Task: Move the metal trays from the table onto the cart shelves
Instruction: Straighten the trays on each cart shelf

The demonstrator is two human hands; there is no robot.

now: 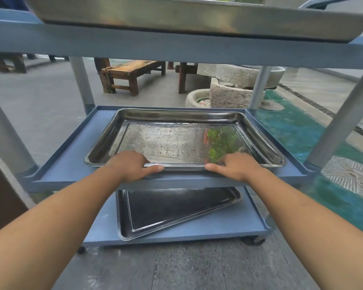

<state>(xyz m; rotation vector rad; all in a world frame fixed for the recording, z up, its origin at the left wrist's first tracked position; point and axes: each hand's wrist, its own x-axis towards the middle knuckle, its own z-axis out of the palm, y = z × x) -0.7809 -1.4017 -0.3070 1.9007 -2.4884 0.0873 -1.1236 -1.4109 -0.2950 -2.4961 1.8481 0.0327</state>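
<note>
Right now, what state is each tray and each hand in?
Top tray: sitting on the top shelf, untouched.
Middle tray: wet with droplets, over the middle shelf; cannot tell whether it is fully set down.
Bottom tray: empty, lying skewed on the bottom shelf.
Left hand: gripping the middle tray's near rim.
Right hand: gripping the same rim.

Three steel trays sit before you on the blue cart [342, 122]: wet tray [155, 141] flat on the middle shelf [71, 158], dark tray [172, 210] skewed on the bottom shelf [208, 229], third tray [176, 16] on the top shelf [176, 51].
</note>
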